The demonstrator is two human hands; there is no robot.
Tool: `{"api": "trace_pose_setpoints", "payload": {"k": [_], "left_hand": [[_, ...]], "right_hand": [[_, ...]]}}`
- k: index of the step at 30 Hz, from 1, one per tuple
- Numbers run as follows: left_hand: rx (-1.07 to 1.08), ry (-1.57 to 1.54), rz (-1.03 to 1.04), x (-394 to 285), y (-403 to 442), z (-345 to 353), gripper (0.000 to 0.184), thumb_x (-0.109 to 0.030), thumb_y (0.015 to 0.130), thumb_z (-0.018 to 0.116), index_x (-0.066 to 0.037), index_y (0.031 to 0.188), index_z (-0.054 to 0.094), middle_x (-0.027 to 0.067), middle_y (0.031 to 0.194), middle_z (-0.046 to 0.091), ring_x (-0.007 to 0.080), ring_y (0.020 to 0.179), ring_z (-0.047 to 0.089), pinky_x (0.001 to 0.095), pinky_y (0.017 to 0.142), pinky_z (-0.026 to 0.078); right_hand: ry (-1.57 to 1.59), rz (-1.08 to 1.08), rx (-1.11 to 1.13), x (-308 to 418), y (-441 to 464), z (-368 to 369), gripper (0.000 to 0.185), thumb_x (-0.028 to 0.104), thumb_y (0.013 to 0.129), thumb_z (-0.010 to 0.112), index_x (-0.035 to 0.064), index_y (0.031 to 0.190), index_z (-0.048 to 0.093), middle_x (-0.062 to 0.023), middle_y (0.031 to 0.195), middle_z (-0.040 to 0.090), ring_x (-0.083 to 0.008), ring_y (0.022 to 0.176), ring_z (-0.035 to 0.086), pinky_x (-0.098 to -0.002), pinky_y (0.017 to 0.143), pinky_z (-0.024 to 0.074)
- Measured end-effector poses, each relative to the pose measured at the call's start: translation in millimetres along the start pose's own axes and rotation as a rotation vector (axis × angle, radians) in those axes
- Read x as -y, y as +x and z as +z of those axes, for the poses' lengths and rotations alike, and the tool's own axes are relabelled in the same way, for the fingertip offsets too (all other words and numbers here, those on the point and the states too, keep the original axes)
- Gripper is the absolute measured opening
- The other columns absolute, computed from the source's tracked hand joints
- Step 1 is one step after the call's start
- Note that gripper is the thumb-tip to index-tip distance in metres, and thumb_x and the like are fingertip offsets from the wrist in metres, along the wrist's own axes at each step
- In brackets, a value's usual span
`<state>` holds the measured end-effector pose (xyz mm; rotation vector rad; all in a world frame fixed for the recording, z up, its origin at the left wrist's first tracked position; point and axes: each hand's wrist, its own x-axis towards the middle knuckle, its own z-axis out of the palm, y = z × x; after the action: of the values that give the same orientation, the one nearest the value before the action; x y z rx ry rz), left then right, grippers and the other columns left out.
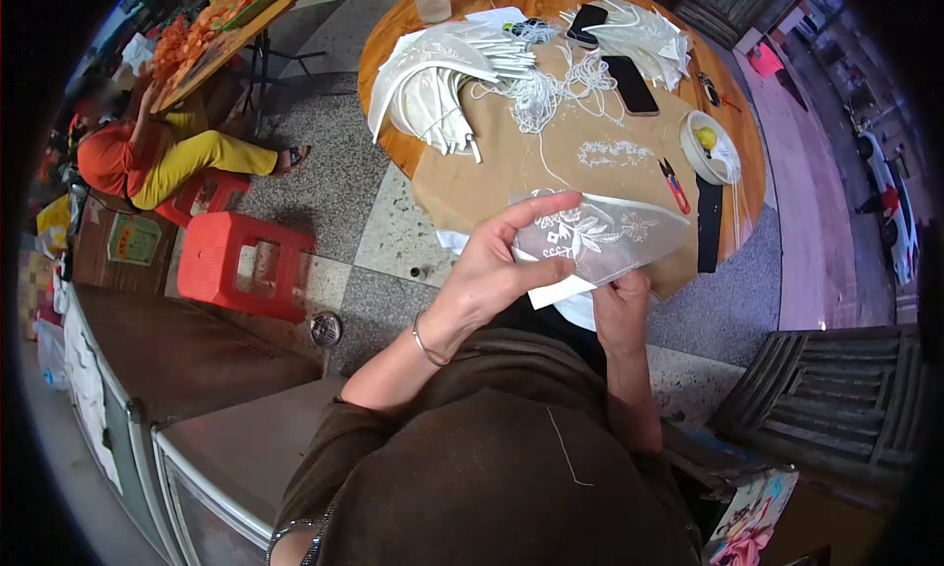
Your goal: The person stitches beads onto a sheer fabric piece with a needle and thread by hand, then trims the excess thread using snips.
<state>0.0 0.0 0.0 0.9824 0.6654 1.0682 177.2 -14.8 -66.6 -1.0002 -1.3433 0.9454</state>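
A sheer white fabric piece point(615, 241) with white floral embroidery and a pale edge is held up near the table's front edge. My left hand point(492, 271) grips its left end, thumb on top and fingers curled round the upper side. At the lower edge, my right hand point(622, 305) pinches it from below; those fingertips are partly hidden. A white cord point(544, 158) runs from the fabric's top toward a tangle of cord point(536, 99) on the brown covering. Red-handled snips point(675, 187) lie to the right, beyond my right hand.
Stacks of similar curved pieces sit on the round table point(388, 35) at back left point(423, 94) and back right point(644, 45). A phone point(630, 86), thread scraps point(615, 153) and a white bowl point(690, 138) lie nearer. Left are a red stool point(221, 261) and a seated person point(118, 158).
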Motion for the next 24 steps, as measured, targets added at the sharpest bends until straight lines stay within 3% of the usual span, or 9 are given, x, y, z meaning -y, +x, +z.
{"api": "trace_pose_setpoints", "payload": {"k": [11, 14, 24], "left_hand": [[0.039, -0.152, -0.058, 3.8, 2.6, -2.6, 0.059, 0.014, 0.075, 0.062, 0.0, 0.132, 0.049, 0.0067, 0.117, 0.061, 0.0107, 0.1, 0.06, 0.0234, 0.089, 0.047], [0.063, -0.223, -0.099, 4.8, 2.8, -6.0, 0.06, 0.014, 0.075, 0.062, 0.001, 0.132, 0.048, 0.0085, 0.118, 0.061, 0.0123, 0.102, 0.06, 0.0247, 0.091, 0.047], [0.078, -0.228, -0.122, 9.1, 5.2, -9.2, 0.06, 0.013, 0.076, 0.061, 0.001, 0.132, 0.047, 0.009, 0.112, 0.063, 0.0127, 0.099, 0.061, 0.0247, 0.09, 0.047]], "right_hand": [[0.034, -0.001, -0.009, -3.1, -0.6, 2.0, 0.019, 0.001, 0.085, 0.063, -0.0009, 0.104, 0.066, -0.0047, 0.096, 0.069, -0.0097, 0.086, 0.061, -0.0262, 0.075, 0.0493], [0.186, 0.039, 0.16, -20.1, -1.0, -8.7, 0.03, -0.006, 0.089, 0.054, 0.0003, 0.117, 0.059, -0.0071, 0.118, 0.06, -0.0159, 0.109, 0.056, -0.0309, 0.095, 0.0436], [0.324, 0.045, 0.19, -26.0, -1.4, -5.4, 0.034, -0.006, 0.089, 0.054, 0.0013, 0.122, 0.055, -0.0078, 0.125, 0.055, -0.0188, 0.116, 0.053, -0.0338, 0.101, 0.0412]]}}
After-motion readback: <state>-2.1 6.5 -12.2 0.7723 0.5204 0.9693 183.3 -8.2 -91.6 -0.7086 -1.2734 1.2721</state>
